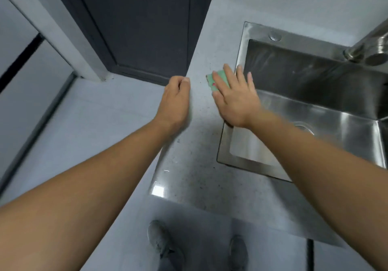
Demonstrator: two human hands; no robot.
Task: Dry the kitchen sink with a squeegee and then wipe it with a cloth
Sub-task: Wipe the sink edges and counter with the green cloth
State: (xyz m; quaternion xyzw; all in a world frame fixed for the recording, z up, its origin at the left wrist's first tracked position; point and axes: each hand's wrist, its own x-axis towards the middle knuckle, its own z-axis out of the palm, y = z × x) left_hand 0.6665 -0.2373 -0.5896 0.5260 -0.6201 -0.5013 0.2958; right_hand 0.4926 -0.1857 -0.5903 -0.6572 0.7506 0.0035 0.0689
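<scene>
Cloth work, by the look of it: a small green pad [220,79], folded cloth or sponge, I can't tell which, lies on the speckled counter [189,165] just beside the left rim of the steel sink [241,48]. The right hand [235,100] lies flat on top of it, fingers straight and spread, pressing rather than gripping, with the fingertips reaching over the rim. The left hand [176,100] hovers over the counter's edge, fingers loosely curled, nothing visible in it. No squeegee anywhere in view, so I'd judge the wiping stage is in hand. The next move calls for sliding that pad over the rim and down the basin wall, keeping pressure even. The right palm hides most of the pad, the forearm covers part of the drain [304,127], and the faucet [365,46] is cut off at the frame's edge.
</scene>
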